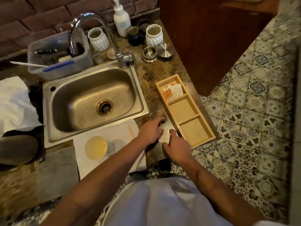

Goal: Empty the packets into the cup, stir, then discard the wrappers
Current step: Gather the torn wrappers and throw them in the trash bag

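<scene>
A white cup [96, 147] holding pale yellow liquid stands on a white mat [123, 128] at the counter's front edge. Right of it, my left hand [150, 131] and my right hand [176, 147] both grip a small white packet [164, 136] just beside the wooden tray [197, 145]. The tray has three compartments; its far one holds several orange and white packets [172, 92]. The other two compartments hold nothing.
A steel sink [91, 101] with a curved tap [91, 25] lies left of the tray. Behind stand two white ribbed jars [154, 35], a pump bottle [121, 18], a dark mug [135, 35], steel lids [165, 51] and a plastic tub [57, 57]. White cloth [13, 103] lies far left.
</scene>
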A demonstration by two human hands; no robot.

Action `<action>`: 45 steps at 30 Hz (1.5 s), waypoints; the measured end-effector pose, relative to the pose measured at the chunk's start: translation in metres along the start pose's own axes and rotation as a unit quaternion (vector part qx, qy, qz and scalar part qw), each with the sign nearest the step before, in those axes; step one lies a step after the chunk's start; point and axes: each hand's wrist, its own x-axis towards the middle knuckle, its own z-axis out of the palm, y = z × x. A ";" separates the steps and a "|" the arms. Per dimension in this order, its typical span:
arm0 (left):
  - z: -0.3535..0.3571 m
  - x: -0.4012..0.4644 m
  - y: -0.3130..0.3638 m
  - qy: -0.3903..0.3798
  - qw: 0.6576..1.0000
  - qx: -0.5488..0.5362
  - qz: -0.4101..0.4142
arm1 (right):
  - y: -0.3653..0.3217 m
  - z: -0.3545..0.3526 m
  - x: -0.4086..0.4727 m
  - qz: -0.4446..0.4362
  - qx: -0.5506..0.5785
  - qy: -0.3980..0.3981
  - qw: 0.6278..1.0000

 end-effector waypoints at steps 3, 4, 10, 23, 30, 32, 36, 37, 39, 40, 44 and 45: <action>0.003 0.009 0.004 -0.022 0.998 0.057 0.017 | 0.001 -0.002 0.003 -0.008 -0.014 -0.018 1.000; 0.004 0.010 0.003 -0.026 0.997 0.072 0.018 | 0.000 -0.001 0.003 -0.010 -0.023 -0.022 0.999; 0.013 0.010 -0.007 -0.035 0.997 0.067 0.018 | -0.002 -0.002 0.004 -0.019 -0.065 -0.022 0.997; 0.019 0.019 -0.005 -0.025 0.995 0.092 0.029 | -0.003 0.002 0.008 -0.029 -0.068 -0.013 0.997; 0.026 0.008 -0.012 -0.004 0.996 0.084 0.006 | -0.003 0.002 0.008 -0.034 -0.080 -0.025 0.996; 0.026 0.005 -0.014 -0.009 0.996 0.083 -0.004 | -0.002 0.002 0.009 -0.042 -0.094 -0.034 0.994; 0.023 0.002 -0.019 -0.008 0.998 0.065 -0.025 | -0.001 0.000 0.007 -0.060 -0.106 -0.043 0.992; 0.022 0.001 -0.019 -0.006 0.998 0.063 -0.027 | -0.001 0.000 0.006 -0.064 -0.105 -0.042 0.992; 0.022 -0.003 -0.020 -0.005 0.998 0.048 -0.034 | -0.001 0.001 0.006 -0.066 -0.098 -0.033 0.992; 0.023 -0.005 -0.021 -0.005 0.999 0.035 -0.040 | -0.001 0.001 0.006 -0.065 -0.088 -0.027 0.994; 0.025 -0.010 -0.022 0.006 0.995 -0.051 -0.081 | 0.003 0.000 0.006 -0.068 -0.028 -0.010 0.997; 0.023 -0.011 -0.020 0.007 0.992 -0.086 -0.096 | 0.004 -0.001 0.006 -0.070 -0.013 -0.003 0.997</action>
